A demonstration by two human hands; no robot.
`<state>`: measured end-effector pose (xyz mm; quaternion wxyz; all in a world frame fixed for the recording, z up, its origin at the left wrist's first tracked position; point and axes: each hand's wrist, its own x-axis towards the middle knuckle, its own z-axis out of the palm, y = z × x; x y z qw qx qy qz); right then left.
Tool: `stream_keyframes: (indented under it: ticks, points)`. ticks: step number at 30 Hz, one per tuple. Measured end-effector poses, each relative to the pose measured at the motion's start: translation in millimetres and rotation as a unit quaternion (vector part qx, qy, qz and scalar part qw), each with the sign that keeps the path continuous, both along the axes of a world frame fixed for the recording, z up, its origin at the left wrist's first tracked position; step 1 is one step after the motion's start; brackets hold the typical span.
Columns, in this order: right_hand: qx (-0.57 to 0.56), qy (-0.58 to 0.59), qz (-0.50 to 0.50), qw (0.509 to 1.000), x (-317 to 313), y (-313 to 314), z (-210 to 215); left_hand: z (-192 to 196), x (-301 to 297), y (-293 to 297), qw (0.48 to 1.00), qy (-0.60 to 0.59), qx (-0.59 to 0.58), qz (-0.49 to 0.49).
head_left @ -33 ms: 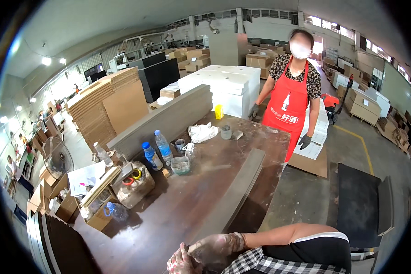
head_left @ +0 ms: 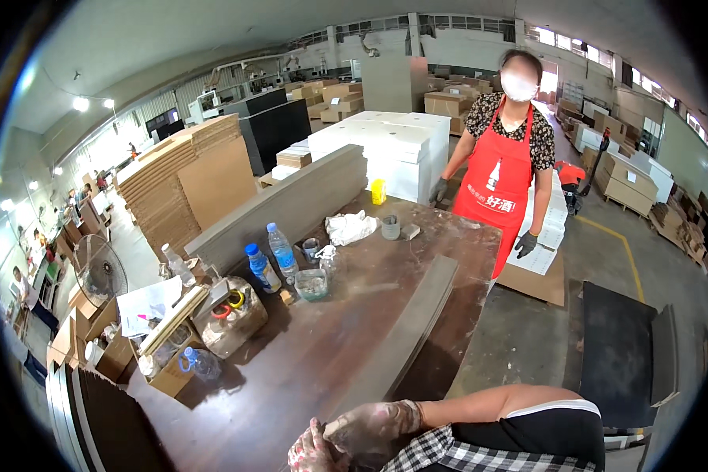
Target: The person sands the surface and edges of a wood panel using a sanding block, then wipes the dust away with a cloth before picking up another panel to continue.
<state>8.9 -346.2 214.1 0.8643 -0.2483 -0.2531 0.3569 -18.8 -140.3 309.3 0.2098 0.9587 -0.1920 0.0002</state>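
Observation:
My left hand (head_left: 313,450) and my right hand (head_left: 374,427) are clasped together at the lower edge, in stained, whitish-smeared gloves or coverings. Their fingers are closed against each other, and no object shows between them. Just beyond the hands begins a long grey board (head_left: 405,334), lying on the dark reddish-brown table (head_left: 291,385). It runs away from me toward the far right edge. Across the table's far right corner stands a person in a red apron (head_left: 492,185) and dark gloves, arms lowered, facing this way.
Left on the table are bottles (head_left: 279,250), a clear tub (head_left: 311,285), a white cloth (head_left: 352,228), a yellow box (head_left: 378,191) and a jug with scissors (head_left: 230,318). Grey boards (head_left: 291,197) line the far edge. Beyond stand cardboard stacks (head_left: 185,177), white panels (head_left: 385,145) and a fan (head_left: 100,267).

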Motion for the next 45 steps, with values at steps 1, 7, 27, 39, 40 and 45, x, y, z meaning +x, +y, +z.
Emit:
stream_keyframes:
  ticks: [1, 7, 27, 39, 40, 45]
  points:
    - [0.003, 0.020, 0.018, 1.000, 4, -5, -14, 1, -1, -2, 1.000, 0.003, 0.001, 0.000]
    - [-0.047, 0.078, 0.023, 0.996, 11, -6, 10, -2, 3, 2, 0.999, -0.020, 0.007, -0.036]
    - [-0.095, 0.120, -0.100, 0.983, -18, -60, 39, -4, -10, -2, 0.998, -0.046, 0.033, -0.008]
    - [0.002, 0.059, 0.044, 0.997, 0, -48, 27, 33, -52, 48, 0.960, -0.198, 0.075, 0.184]
    - [-0.003, 0.047, 0.041, 0.998, 1, -46, 28, 36, -57, 54, 0.961, -0.181, 0.051, 0.204]
    - [-0.640, -0.292, -0.080, 0.706, 6, -35, 46, 40, -81, 83, 0.962, -0.070, -0.086, 0.249]
